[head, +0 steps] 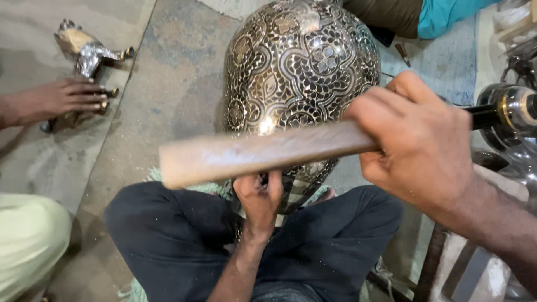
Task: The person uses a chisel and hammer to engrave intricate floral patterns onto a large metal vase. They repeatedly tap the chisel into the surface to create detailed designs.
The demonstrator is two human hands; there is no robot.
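Engraved metal, dark and silver, covers a big rounded vase (302, 67) propped between crossed legs in black trousers (168, 240) on the concrete floor (168, 84). Patterned all over with flowers and small leaf shapes. Right hand (419, 151) wrapped firmly around one end of a flat wooden stick (257, 154), held crosswise in front of the vase's lower half. Left hand (259, 198) down at the narrow lower part of the vase, fingers curled tight, perhaps pinching a small tool against the metal, though blurred and partly hidden behind the stick. Green cloth (196, 187) tucked under the vase on the lap. Off to the left, another person's hand (61, 100) resting on a metal animal figure (84, 53) lying on the floor. Shiny dark metalware (512, 114) at the right edge. Pale green trouser knee (28, 240) at lower left.
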